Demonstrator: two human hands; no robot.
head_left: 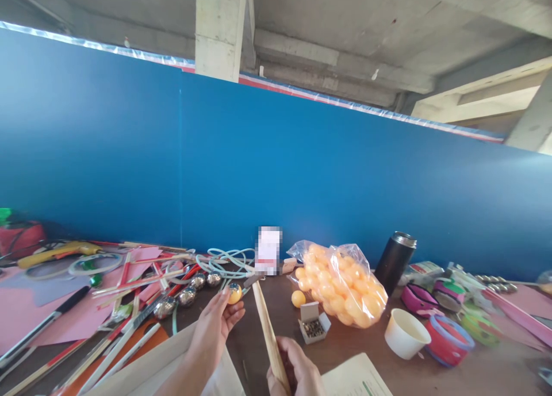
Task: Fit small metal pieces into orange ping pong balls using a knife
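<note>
My left hand (215,324) has a small yellow-orange ball (235,293) at its fingertips, like the table-tennis balls close by. In my right hand (297,367) is the pale wooden handle of a hammer (268,327); its dark head points away from me, just right of the ball and apart from it as far as I can tell. A loose orange ball (298,299) lies on the brown table, beside a clear bag of orange balls (340,287). An opened small box of metal tacks or similar pieces (314,329) stands in front of them.
Shiny metal balls (187,296), pale-green tubing (228,262), sticks and pink paper (69,318) crowd the left. A black bottle (394,264), a cream paper cup (405,334) and a red-and-blue tub (449,339) stand right. The blue partition (302,177) rises behind.
</note>
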